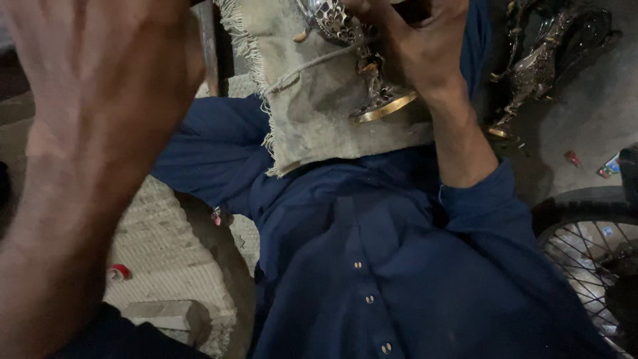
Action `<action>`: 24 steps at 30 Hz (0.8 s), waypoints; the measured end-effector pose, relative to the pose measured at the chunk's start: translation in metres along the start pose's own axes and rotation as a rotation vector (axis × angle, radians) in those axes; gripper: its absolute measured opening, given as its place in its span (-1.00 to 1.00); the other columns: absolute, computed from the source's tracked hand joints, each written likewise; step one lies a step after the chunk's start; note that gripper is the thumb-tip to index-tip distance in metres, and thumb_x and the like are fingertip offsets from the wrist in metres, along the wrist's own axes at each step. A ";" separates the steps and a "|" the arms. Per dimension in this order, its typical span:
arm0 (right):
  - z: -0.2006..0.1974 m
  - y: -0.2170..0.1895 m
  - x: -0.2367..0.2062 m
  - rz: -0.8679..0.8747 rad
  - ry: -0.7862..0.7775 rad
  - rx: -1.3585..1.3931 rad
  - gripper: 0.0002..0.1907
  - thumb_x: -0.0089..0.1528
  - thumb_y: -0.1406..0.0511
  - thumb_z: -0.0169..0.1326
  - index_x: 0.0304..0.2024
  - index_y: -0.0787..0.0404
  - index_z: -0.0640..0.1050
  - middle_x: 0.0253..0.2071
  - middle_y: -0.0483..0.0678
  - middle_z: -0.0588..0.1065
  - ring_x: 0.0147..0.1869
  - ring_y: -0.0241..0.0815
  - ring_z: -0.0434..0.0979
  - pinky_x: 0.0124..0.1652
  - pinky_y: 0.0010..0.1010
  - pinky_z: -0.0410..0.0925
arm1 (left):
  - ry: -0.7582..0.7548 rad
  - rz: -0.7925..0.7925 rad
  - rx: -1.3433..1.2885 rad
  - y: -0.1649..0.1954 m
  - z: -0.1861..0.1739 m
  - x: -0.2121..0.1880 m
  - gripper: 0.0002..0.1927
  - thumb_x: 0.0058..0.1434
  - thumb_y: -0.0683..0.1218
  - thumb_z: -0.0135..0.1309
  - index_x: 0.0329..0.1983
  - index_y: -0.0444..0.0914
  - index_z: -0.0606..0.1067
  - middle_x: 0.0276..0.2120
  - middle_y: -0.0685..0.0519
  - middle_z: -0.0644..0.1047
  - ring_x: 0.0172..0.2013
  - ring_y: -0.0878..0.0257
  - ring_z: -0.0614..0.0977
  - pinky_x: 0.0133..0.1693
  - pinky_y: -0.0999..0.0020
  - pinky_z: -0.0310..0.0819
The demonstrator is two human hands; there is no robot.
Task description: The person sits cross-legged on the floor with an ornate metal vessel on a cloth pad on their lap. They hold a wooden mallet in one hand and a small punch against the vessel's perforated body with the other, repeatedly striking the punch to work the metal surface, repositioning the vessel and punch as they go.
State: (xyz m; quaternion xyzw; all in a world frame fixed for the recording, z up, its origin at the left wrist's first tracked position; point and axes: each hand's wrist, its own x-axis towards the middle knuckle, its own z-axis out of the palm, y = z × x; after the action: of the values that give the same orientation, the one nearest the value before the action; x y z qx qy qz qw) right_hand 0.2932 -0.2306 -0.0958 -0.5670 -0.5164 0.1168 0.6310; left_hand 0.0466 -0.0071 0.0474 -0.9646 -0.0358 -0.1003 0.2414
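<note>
On the fringed cloth (312, 100), right hand (415, 46) fingers grip the ornate metal piece (362, 63); left hand (100, 113) blurred, cannot tell.

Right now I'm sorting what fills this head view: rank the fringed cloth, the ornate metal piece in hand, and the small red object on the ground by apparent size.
1. fringed cloth
2. ornate metal piece, partly cut off by the frame
3. small red object, though farther from the camera

I see open floor (598, 113) right of my lap, hemmed by metal pieces (538, 66) above and a spoked wheel (585, 246) below.
</note>
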 end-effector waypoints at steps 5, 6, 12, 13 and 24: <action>0.001 0.003 -0.003 -0.081 -0.006 0.084 -0.92 0.56 0.50 0.06 0.06 0.36 0.57 -0.06 0.09 0.62 0.03 -0.09 0.72 0.00 -0.43 0.62 | 0.044 0.027 0.023 0.002 -0.003 0.010 -0.86 0.20 -0.26 0.07 -0.31 -0.11 0.49 -0.60 0.21 0.27 -0.56 0.42 0.28 -0.34 0.41 0.19; 0.000 0.005 -0.003 -0.111 -0.012 0.076 -0.92 0.55 0.51 0.05 0.06 0.37 0.57 -0.06 0.10 0.62 0.04 -0.06 0.72 0.00 -0.41 0.63 | 0.057 0.027 -0.081 0.003 -0.004 0.012 -0.90 0.21 -0.24 0.08 -0.30 -0.14 0.51 -0.62 0.18 0.29 -0.59 0.40 0.28 -0.34 0.39 0.21; -0.005 0.011 -0.003 -0.156 -0.026 -0.037 -0.94 0.55 0.50 0.12 0.06 0.36 0.56 -0.07 0.12 0.61 0.06 -0.07 0.72 -0.01 -0.39 0.61 | -0.073 0.008 -0.219 0.008 -0.010 0.023 -0.90 0.34 -0.24 0.16 -0.29 -0.19 0.58 -0.65 0.09 0.39 -0.65 0.34 0.37 -0.50 0.36 0.26; -0.005 0.011 -0.004 -0.129 -0.017 -0.034 -0.96 0.55 0.49 0.14 0.04 0.36 0.57 -0.09 0.10 0.62 0.01 -0.10 0.73 -0.06 -0.43 0.61 | -0.085 0.006 -0.178 0.009 -0.012 0.023 -0.89 0.35 -0.23 0.17 -0.30 -0.18 0.59 -0.66 0.10 0.39 -0.66 0.35 0.38 -0.52 0.37 0.26; 0.001 -0.001 0.002 -0.076 0.015 0.000 -0.95 0.53 0.51 0.11 0.03 0.37 0.57 -0.09 0.07 0.62 0.03 -0.12 0.72 -0.04 -0.44 0.60 | 0.077 0.041 0.084 0.005 -0.006 0.021 -0.82 0.28 -0.27 0.11 -0.32 -0.08 0.56 -0.68 0.22 0.33 -0.64 0.48 0.32 -0.42 0.49 0.19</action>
State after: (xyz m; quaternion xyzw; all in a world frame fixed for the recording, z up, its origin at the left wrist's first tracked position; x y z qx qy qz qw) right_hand 0.2930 -0.2287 -0.0941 -0.5478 -0.5328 0.0886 0.6389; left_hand 0.0671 -0.0144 0.0547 -0.9496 -0.0110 -0.1308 0.2848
